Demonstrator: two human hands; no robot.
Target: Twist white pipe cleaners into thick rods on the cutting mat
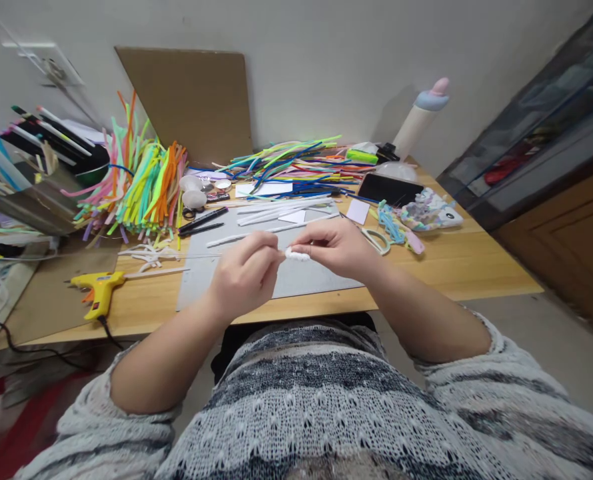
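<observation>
Above the grey mat, both of my hands meet at a small, fuzzy white pipe cleaner piece that looks coiled or twisted. My right hand pinches it from the right between thumb and fingers. My left hand is closed, its fingertips at the piece's left end; exactly what they grip there is partly hidden. A thin pale strand runs leftward from behind my left hand. Straight white pipe cleaners lie on the mat beyond my hands.
A yellow glue gun lies at left near white scraps. Colourful pipe cleaner bundles stand behind, with more along the wall. Black pens lie left of the mat; scissors and a phone are at right.
</observation>
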